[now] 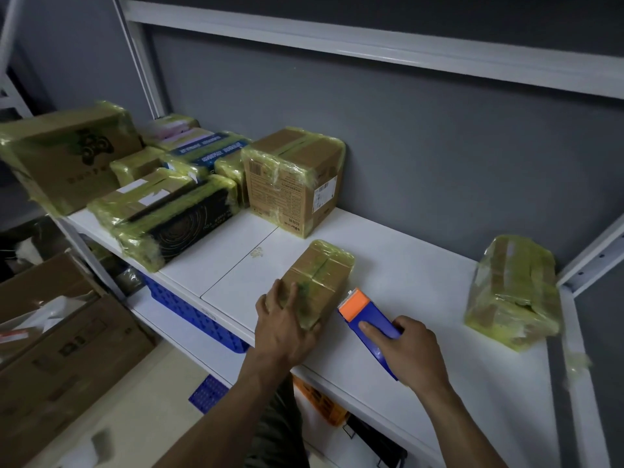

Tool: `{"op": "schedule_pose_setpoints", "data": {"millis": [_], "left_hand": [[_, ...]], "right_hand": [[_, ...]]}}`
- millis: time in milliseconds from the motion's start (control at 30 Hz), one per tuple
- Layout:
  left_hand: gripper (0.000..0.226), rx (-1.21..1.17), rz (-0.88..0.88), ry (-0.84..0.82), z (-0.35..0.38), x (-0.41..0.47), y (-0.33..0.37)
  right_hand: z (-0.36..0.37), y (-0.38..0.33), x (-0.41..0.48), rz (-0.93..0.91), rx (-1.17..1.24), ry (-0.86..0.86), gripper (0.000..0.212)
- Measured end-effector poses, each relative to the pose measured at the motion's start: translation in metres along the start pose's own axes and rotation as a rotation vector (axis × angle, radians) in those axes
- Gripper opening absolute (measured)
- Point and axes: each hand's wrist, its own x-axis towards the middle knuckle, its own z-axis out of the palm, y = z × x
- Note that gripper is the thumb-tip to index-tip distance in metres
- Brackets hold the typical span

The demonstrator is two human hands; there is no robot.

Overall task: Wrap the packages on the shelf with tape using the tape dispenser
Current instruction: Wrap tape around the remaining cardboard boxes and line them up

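While left hand [287,329] grips package [324,275], box [293,184] print blurs.

A white shelf [405,275] carries tape-wrapped cardboard packages: a crowded group [162,204] at far left, a taller box [293,180] by the wall, a small package [320,275] near the front beside a blue tape dispenser [368,319], another package [513,292] at right

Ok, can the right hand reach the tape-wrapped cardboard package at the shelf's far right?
Probably yes: only bare white shelf lies between right hand and package, though it grips the blue tape dispenser.
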Motion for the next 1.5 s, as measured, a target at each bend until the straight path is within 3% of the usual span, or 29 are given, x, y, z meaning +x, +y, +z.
{"op": "schedule_pose_setpoints", "data": {"millis": [167, 333, 733, 933, 1033, 1133, 1267, 1367, 1500], "left_hand": [[0.091, 0.144, -0.058, 0.119, -0.026, -0.016, -0.029], [0.081, 0.275, -0.100, 0.084, -0.050, -0.001, -0.059], [0.065, 0.239, -0.242, 0.066, -0.077, 0.097, -0.099], [0.081, 0.323, -0.026, 0.162, -0.066, 0.099, -0.091], [0.063, 0.315, 0.129, 0.172, -0.045, 0.081, -0.056], [0.051, 0.136, 0.256, 0.093, -0.028, 0.070, -0.014], [0.045, -0.155, 0.417, -0.136, -0.018, 0.067, 0.047], [0.042, -0.246, 0.489, -0.184, -0.014, 0.069, 0.097], [0.043, -0.272, 0.621, -0.254, 0.000, 0.075, 0.172]], "right_hand": [[0.011, -0.014, 0.003, -0.019, 0.051, 0.028, 0.056], [0.039, -0.044, 0.014, -0.074, 0.113, -0.071, 0.060], [0.043, -0.065, 0.051, -0.034, 0.148, -0.138, 0.061], [0.036, -0.057, 0.051, 0.026, 0.218, -0.126, 0.061], [0.028, -0.051, 0.049, 0.065, 0.243, -0.146, 0.061], [0.011, -0.035, 0.040, 0.127, 0.300, -0.105, 0.067], [-0.033, -0.007, 0.020, 0.221, 0.420, 0.051, 0.070], [-0.072, 0.006, 0.008, 0.233, 0.491, 0.193, 0.072], [-0.120, 0.016, -0.005, 0.210, 0.591, 0.405, 0.054]]}}
